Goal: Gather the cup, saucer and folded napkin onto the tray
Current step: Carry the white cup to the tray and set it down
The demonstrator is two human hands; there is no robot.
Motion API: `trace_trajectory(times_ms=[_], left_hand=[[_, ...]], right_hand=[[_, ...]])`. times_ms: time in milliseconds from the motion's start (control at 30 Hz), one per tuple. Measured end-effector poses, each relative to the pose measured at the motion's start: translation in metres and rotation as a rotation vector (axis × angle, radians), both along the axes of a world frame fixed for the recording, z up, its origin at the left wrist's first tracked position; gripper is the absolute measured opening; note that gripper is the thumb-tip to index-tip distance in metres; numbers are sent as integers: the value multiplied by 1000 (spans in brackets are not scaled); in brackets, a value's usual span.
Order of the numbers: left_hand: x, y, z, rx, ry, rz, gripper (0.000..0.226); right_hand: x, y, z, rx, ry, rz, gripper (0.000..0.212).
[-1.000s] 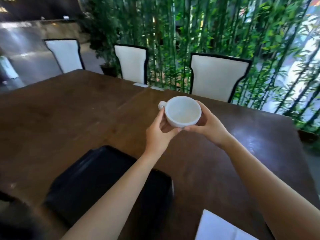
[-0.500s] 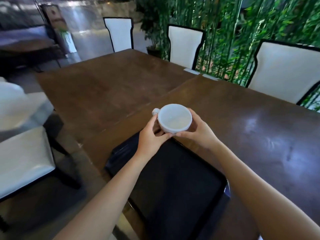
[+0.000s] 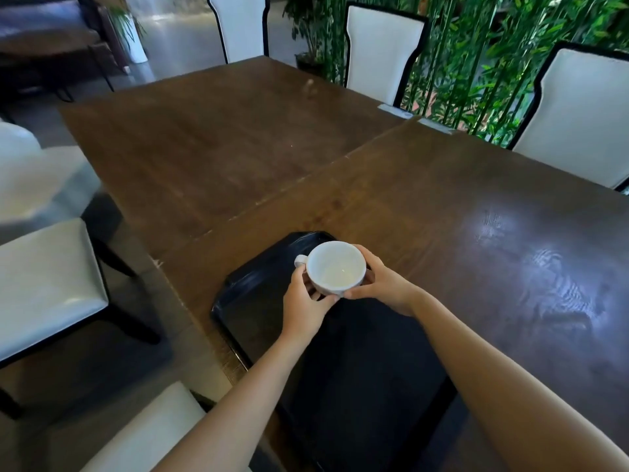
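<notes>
An empty white cup (image 3: 335,267) with its handle pointing left is held in both hands above the far end of the black tray (image 3: 252,308). My left hand (image 3: 304,303) grips the cup's near left side from below. My right hand (image 3: 383,284) wraps its right side. The tray lies on the dark wooden table (image 3: 442,206) near its left edge and holds nothing that I can see. No saucer or napkin is in view.
White-backed chairs (image 3: 381,46) stand along the far side of the table, and white-seated chairs (image 3: 44,281) stand at the near left. A small brown object (image 3: 309,88) stands on the far tabletop. Green bamboo plants (image 3: 476,46) rise behind the chairs.
Both hands have carried the cup toward me and to the left, from over bare table to above the tray's far end. The view has swung left and down; the napkin has left the view.
</notes>
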State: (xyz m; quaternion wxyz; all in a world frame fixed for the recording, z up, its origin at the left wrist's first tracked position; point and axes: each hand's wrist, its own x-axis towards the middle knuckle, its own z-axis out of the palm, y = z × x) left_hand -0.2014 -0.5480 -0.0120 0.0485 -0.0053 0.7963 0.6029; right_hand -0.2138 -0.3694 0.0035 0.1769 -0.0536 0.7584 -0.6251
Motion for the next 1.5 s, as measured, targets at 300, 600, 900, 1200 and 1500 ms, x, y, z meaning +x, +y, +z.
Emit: trace_trajectory(times_ms=[300, 600, 900, 1200, 1500], left_hand=[[-3, 15, -17, -9, -1, 45, 79], [-16, 19, -25, -59, -6, 17, 82], [-27, 14, -17, -142, 14, -62, 81], [-40, -19, 24, -748, -275, -444, 60], [-44, -9, 114, -1101, -226, -783, 51]], right_hand=[[-10, 6, -21, 48, -108, -11, 84], [-15, 6, -27, 44, -115, -62, 78], [-21, 1, -14, 189, -92, -101, 77], [-16, 17, 19, 625, -238, -57, 102], [17, 43, 104, 878, -395, 146, 91]])
